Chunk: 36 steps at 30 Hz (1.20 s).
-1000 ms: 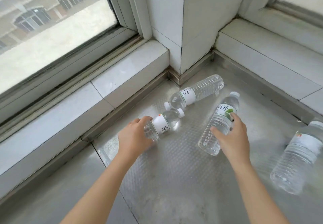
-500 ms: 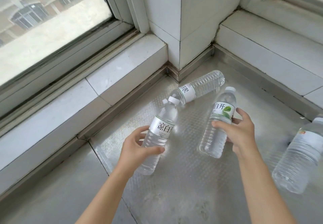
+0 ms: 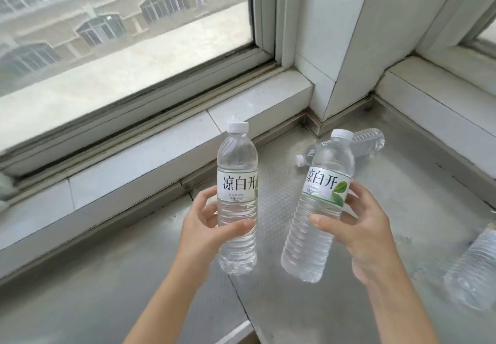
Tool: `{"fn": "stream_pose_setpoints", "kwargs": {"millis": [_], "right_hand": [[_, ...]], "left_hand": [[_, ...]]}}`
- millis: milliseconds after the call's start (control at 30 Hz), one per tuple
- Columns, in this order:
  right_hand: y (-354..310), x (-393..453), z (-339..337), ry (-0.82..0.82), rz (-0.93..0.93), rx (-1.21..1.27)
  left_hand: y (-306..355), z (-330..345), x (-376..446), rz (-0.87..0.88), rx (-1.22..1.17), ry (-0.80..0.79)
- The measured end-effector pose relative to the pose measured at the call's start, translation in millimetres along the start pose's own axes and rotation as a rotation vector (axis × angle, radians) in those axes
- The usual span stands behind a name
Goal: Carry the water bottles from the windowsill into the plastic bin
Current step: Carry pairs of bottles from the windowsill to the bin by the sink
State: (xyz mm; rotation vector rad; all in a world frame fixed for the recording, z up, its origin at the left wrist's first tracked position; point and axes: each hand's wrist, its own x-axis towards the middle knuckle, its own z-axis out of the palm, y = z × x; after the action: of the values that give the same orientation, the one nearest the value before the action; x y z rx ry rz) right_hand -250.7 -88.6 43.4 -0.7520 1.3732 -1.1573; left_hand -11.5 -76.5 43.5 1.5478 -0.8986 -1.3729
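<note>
Left hand point(image 3: 212, 232) gripping one clear white-capped plastic water bottle point(image 3: 237, 201) upright, right hand point(image 3: 357, 233) gripping another point(image 3: 319, 209) tilted, both lifted above the grey metal windowsill point(image 3: 389, 209); wet smooth plastic, likely to slip mid-carry; bin unseen.

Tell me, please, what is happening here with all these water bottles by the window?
A person is clearing water bottles off a metal windowsill. The left hand grips one bottle upright, and the right hand grips a second bottle, tilted slightly; both are lifted off the sill. A third bottle lies on its side near the corner, and a fourth lies at the right edge of the view. The plastic bin is not in view.
</note>
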Motion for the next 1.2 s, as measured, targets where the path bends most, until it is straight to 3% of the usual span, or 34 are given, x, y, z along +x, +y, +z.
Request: {"fn": "stream_pose_setpoints", "kwargs": {"millis": [400,700,933,1200], "right_hand": [[-8,-113,132,-0.441,-0.12,-0.206],[30,-244,239,-0.795,-0.113,-0.22],[79,-382,315,-1.169,-0.039,-0.201],[127,-527,402,-1.661,0.096,-0.27]], "left_hand": [[-2,-144,-127,0.146,-0.177,0.304],[-38,-266,-277,0.253,-0.27,0.552],[-81,-347,-429,0.311,-0.29,0.763],[-136,-403,-586,0.317,-0.318,1.179]]}}
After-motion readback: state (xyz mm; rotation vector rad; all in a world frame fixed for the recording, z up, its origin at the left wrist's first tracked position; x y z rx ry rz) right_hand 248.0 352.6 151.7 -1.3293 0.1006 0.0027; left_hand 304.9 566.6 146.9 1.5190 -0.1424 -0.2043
